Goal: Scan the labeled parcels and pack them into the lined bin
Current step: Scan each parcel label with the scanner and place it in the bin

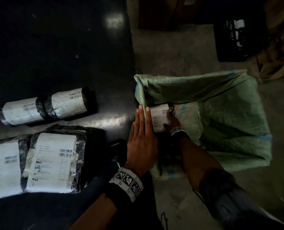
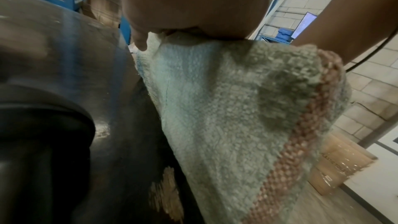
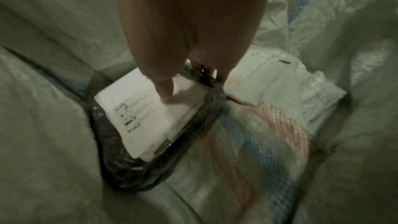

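My right hand (image 1: 171, 121) grips a black-wrapped parcel with a white label (image 1: 159, 117) inside the green woven sack-lined bin (image 1: 221, 103). My left hand (image 1: 142, 138) lies flat, fingers straight, against the sack's near edge beside the dark table (image 1: 54, 47).

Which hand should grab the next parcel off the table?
Left. The left hand lies flat and free on the green liner edge, nearest the flat parcels on the black table. The right hand is down in the bin gripping a labeled parcel.
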